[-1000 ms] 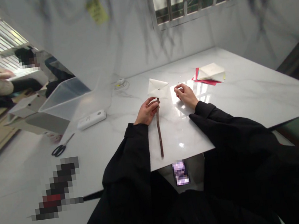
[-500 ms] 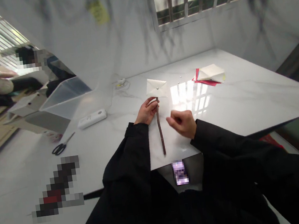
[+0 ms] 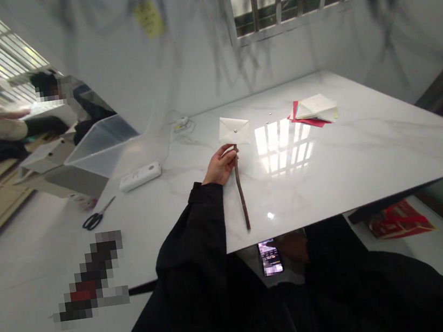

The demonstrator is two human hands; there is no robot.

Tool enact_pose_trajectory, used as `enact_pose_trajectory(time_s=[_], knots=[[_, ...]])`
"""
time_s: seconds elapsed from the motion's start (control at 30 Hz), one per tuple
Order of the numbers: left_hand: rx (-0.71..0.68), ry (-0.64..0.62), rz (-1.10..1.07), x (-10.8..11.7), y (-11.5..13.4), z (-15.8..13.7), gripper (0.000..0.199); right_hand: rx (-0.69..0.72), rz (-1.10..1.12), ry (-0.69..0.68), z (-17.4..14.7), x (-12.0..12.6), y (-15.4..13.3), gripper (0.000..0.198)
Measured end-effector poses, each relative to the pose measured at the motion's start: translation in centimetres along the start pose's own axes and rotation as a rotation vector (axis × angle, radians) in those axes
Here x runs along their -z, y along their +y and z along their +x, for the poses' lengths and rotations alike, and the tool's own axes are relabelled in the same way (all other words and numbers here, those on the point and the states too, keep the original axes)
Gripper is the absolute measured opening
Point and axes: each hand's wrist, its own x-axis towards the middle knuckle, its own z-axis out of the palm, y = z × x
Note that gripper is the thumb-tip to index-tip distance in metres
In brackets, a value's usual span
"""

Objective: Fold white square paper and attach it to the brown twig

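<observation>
My left hand [image 3: 222,165] is closed, its thumb and fingers pinching the upper end of a thin brown stick [image 3: 242,196]. The stick runs down toward the table's front edge, slightly bent. Just beyond my fingertips lies a small cream envelope [image 3: 227,127], with a shiny round dot at the middle of its flap. Below the table edge, in shadow, my right hand [image 3: 293,247] is beside a lit phone [image 3: 271,260] at my lap. Its fingers are too dark to make out, and whether they grip the phone does not show.
Cream and red envelopes [image 3: 315,107] are stacked at the back right of the marble table [image 3: 350,154]. To the left lie a white device [image 3: 140,176] and black scissors [image 3: 98,215]. A clear bin [image 3: 100,146] and people are farther left. A red bag [image 3: 400,220] sits below the table.
My right hand has dropped from above the table to the phone below its edge. The phone's screen picture differs. My left hand keeps its hold on the stick.
</observation>
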Motion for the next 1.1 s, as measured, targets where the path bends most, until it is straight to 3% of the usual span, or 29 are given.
enact_pose_trajectory(time_s=[0.1, 0.17, 0.23, 0.37, 0.43, 0.53, 0.6, 0.67, 0.77, 0.83, 1.0, 1.1], knots=[[0.002, 0.000, 0.005, 0.0, 0.0, 0.0, 0.054, -0.019, -0.147, -0.105, -0.1, 0.1, -0.4, 0.063], [0.003, -0.001, 0.005, -0.1, 0.0, 0.0, 0.053, 0.016, -0.173, -0.059, -0.5, 0.7, -1.9, 0.065], [0.007, -0.005, 0.000, -0.1, 0.0, -0.1, 0.052, 0.165, -0.140, 0.048, -1.3, 2.3, -4.2, 0.057], [0.011, -0.011, 0.001, -0.1, 0.0, -0.1, 0.051, 0.750, -0.027, 0.366, -2.8, 9.4, -9.2, 0.023], [0.007, -0.012, 0.007, -0.1, 0.0, -0.1, 0.049, 0.794, 0.028, 0.603, -2.2, 14.5, -10.6, 0.024], [-0.008, -0.017, 0.018, 0.0, -0.1, -0.2, 0.047, 0.557, 0.183, 0.852, 1.6, 22.4, -9.4, 0.024], [-0.015, -0.017, 0.030, 0.0, -0.1, -0.1, 0.047, 0.327, 0.264, 0.966, 5.5, 26.5, -6.3, 0.022], [-0.012, -0.012, 0.042, 0.0, -0.1, -0.1, 0.049, 0.136, 0.335, 1.050, 9.4, 29.0, -2.4, 0.023], [-0.006, -0.007, 0.053, 0.0, -0.1, -0.1, 0.051, -0.164, 0.444, 1.042, 13.2, 30.1, 2.5, 0.027], [-0.008, -0.006, 0.050, 0.0, -0.1, -0.2, 0.052, -0.261, 0.483, 1.033, 14.1, 29.7, 4.2, 0.029], [0.001, -0.014, 0.074, 0.1, -0.1, -0.3, 0.051, -0.157, 0.419, 0.891, 13.2, 28.8, 4.3, 0.040], [0.005, -0.020, 0.092, 0.1, 0.0, -0.4, 0.050, -0.199, 0.411, 0.874, 12.8, 29.1, 4.2, 0.042]])
